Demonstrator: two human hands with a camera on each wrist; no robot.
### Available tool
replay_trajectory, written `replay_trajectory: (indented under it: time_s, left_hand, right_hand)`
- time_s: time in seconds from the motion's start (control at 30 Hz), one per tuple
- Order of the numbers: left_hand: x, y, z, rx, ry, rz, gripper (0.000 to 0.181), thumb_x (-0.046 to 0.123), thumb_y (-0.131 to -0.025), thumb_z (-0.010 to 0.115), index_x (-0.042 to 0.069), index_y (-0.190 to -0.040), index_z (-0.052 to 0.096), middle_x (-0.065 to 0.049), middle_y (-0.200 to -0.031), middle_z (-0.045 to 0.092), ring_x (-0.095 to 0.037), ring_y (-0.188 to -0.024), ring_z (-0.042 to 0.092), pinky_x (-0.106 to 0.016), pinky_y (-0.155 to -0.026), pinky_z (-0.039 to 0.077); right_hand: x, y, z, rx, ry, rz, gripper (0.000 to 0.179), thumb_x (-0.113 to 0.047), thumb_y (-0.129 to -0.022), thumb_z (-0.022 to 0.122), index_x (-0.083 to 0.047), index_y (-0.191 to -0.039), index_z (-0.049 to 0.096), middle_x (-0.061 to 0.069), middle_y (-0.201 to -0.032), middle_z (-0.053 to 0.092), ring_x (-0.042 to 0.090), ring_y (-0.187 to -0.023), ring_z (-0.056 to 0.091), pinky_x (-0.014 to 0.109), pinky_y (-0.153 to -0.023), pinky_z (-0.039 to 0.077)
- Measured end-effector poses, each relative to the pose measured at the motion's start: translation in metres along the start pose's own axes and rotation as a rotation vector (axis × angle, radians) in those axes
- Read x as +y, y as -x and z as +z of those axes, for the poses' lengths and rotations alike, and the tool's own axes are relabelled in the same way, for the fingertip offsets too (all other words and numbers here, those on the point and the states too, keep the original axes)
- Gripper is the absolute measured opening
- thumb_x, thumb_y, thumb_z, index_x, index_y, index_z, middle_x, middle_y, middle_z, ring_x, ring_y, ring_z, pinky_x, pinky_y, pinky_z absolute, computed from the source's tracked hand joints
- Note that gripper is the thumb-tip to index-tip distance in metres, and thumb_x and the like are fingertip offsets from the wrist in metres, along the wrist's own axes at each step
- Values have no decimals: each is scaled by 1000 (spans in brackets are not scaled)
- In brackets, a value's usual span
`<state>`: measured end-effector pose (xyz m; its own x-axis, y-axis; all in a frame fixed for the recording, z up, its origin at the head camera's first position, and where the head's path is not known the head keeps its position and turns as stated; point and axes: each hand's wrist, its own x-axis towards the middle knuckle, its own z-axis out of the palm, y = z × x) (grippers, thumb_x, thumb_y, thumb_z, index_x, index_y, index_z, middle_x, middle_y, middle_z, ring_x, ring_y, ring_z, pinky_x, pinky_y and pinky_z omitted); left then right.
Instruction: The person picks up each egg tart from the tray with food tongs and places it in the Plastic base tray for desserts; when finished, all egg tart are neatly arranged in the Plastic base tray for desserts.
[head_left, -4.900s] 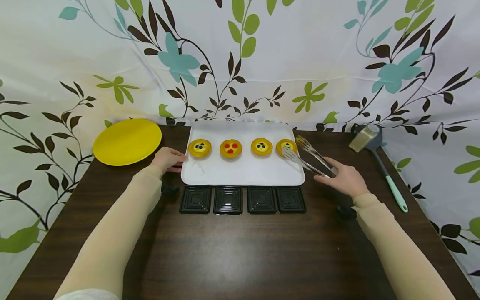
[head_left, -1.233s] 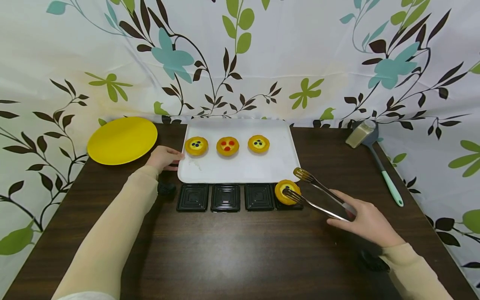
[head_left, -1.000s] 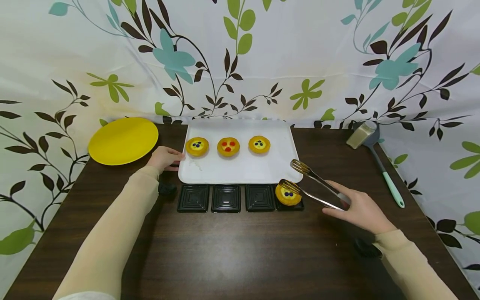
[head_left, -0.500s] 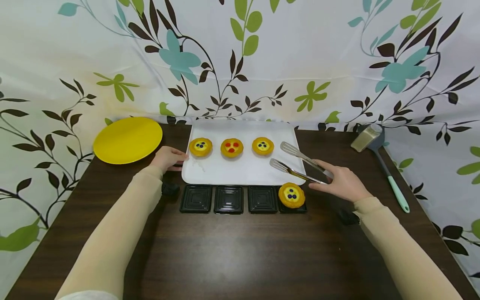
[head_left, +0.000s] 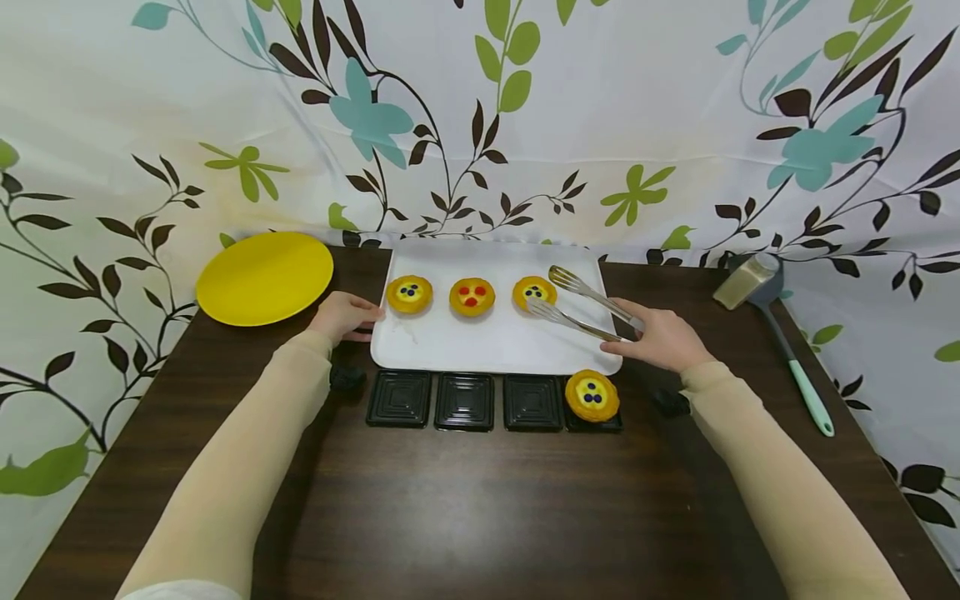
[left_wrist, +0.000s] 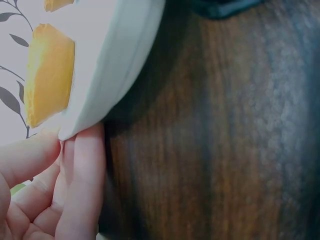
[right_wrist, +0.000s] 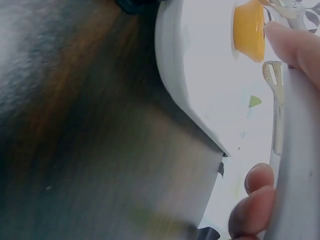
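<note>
My left hand [head_left: 345,317] pinches the left rim of a white tray [head_left: 480,350]; in the left wrist view the thumb [left_wrist: 30,157] is above the rim and fingers are below it. My right hand [head_left: 663,337] holds metal tongs [head_left: 561,317], their arms spread. The tong tips are at the right side of a blueberry-topped tart [head_left: 534,287], one overlapping its lower edge. Also on the tray are another blueberry tart [head_left: 410,294] and a red-topped tart [head_left: 472,297]. A further blueberry tart [head_left: 592,396] sits on the rightmost black square dish, mostly covering it.
Three other black square dishes, among them the leftmost dish [head_left: 399,398], line the tray's front edge. A yellow plate [head_left: 264,279] leans at the back left. At the back right are a green-handled utensil [head_left: 810,396] and a small clear container [head_left: 746,281] overlapping its grey head.
The rightmost tart went from the tray to the rightmost black dish, and the tongs let go of it. Then the tongs moved back and left to the third tart. The left hand stayed put.
</note>
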<state>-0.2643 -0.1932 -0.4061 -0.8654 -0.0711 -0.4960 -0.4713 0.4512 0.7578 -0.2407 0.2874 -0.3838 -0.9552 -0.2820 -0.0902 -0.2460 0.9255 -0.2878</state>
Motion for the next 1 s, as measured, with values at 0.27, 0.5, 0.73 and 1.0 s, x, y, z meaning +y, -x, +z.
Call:
replay_trajectory:
  time_s: [0.27,0.5,0.73,1.0]
  left_hand:
    - [1,-1,2,-8,1,14,40,18,-95,59,-5,-127,56,-22,-128,53,-32,-113,57,-32,-79,57]
    - [3,0,1,-4,4,2,40,18,-95,59,-5,-127,55,-22,-129,53,-32,-115,57,-32,-79,57]
    - [3,0,1,0,2,-6,40,18,-95,59,-5,-128,55,-21,-129,53,-32,-115,56,-32,-80,57]
    - [0,-2,0,3,-8,-3,40,17,-95,58,-5,-128,55,-22,-129,53,-32,-115,57,-31,-80,57]
  right_hand:
    - [0,-6,1,-39,11,20,95,-69,-76,63,-12,-147,36,8,-76,64,19,-65,54,40,-66,51]
    - [-1,-11,4,-68,20,33,95,-68,-76,63,-12,-147,35,23,-115,63,27,-80,56,50,-78,53]
    - [-2,-14,5,-94,7,50,97,-69,-76,61,-10,-148,33,28,-136,47,37,-106,55,58,-90,48]
    - [-5,-5,4,-72,-39,39,91,-63,-77,66,-11,-147,37,27,-132,52,30,-93,56,51,-84,51]
